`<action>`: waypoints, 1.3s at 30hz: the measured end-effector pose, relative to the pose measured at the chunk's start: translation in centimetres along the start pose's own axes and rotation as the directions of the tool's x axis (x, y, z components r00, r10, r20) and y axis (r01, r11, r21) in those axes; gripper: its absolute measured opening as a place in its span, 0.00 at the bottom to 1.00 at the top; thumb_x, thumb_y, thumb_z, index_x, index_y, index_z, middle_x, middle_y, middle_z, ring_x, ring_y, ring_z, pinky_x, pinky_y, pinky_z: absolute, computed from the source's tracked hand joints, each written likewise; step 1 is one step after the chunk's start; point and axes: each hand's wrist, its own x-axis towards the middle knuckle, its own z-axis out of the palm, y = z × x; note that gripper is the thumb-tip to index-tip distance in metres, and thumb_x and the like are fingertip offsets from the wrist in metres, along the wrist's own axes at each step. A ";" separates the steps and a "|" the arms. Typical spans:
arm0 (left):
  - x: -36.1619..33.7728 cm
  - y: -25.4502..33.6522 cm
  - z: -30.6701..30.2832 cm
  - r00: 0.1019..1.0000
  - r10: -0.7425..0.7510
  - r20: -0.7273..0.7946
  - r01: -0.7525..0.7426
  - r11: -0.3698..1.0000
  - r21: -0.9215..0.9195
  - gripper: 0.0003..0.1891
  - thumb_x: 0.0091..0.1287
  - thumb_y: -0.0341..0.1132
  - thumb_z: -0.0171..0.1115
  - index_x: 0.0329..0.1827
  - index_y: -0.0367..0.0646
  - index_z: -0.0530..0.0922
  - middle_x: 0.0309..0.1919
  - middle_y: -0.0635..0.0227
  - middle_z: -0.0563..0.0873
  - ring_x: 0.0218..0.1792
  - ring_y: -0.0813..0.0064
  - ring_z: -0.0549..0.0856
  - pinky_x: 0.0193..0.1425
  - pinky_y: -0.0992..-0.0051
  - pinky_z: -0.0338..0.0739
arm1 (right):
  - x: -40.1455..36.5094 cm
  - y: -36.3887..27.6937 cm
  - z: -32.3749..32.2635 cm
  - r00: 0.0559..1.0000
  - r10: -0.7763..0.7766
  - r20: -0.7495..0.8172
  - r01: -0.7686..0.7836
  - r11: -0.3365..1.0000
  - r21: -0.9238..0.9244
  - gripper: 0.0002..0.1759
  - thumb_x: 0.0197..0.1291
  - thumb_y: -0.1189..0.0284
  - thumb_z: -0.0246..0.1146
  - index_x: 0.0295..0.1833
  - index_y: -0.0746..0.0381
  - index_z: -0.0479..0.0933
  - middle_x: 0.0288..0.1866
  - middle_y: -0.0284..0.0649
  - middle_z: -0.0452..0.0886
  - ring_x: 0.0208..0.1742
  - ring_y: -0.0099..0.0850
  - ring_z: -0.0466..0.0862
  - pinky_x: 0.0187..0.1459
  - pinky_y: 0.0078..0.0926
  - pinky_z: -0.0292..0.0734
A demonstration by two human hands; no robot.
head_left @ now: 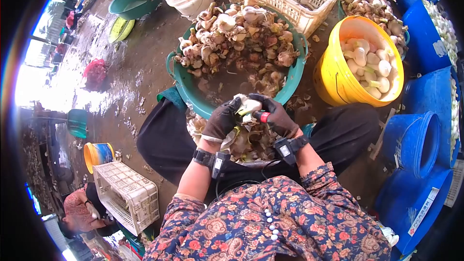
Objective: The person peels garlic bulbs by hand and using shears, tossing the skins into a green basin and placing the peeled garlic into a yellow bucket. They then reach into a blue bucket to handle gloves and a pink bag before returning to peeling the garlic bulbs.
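Note:
My left hand (223, 120), in a dark glove, is closed around a whitish bulb (248, 105) that looks like garlic, some green showing on it. Gloved too, my right hand (278, 118) meets it from the other side, its fingers closed on a small red-handled tool (264, 116); the tool's working end cannot be made out. Both hands are over the near rim of a green basin (300, 72), which holds a heap of brown, unpeeled bulbs (232, 31) and murky water. Below them, torn skins (251, 145) lie between my legs.
Right of the basin stands a yellow bucket (328, 75) of pale, peeled bulbs (371, 65). A cream crate (302, 14) and a white bucket (195, 0) stand behind. Blue containers (411, 140) line the right side. Another person (82, 208) sits by a crate (130, 198) at lower left. The floor (130, 72) looks wet.

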 end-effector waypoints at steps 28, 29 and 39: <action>1.2 -0.2 3.4 0.933 0.360 0.026 -0.292 0.711 0.639 0.12 0.58 0.33 0.69 0.43 0.38 0.80 0.31 0.63 0.84 0.36 0.75 0.82 0.42 0.76 0.76 | 0.8 3.2 -1.3 0.756 0.316 -0.574 -0.096 0.920 0.380 0.16 0.54 0.57 0.69 0.34 0.59 0.78 0.29 0.32 0.78 0.25 0.23 0.75 0.24 0.22 0.69; 1.1 -0.4 3.1 0.934 0.357 0.029 -0.292 0.710 0.641 0.12 0.58 0.33 0.69 0.43 0.38 0.80 0.31 0.63 0.84 0.36 0.75 0.82 0.42 0.76 0.76 | 0.7 3.9 -1.4 0.755 0.317 -0.575 -0.093 0.918 0.385 0.16 0.54 0.57 0.69 0.34 0.59 0.78 0.29 0.32 0.78 0.25 0.23 0.75 0.24 0.22 0.69; -0.8 0.0 -4.3 0.867 -0.333 0.370 -0.279 0.290 0.916 0.19 0.57 0.43 0.63 0.44 0.37 0.80 0.36 0.51 0.84 0.40 0.55 0.84 0.45 0.65 0.77 | 1.9 3.9 -5.2 0.786 0.355 -0.505 0.043 0.785 0.619 0.18 0.64 0.52 0.55 0.40 0.56 0.75 0.29 0.35 0.80 0.25 0.28 0.79 0.24 0.23 0.75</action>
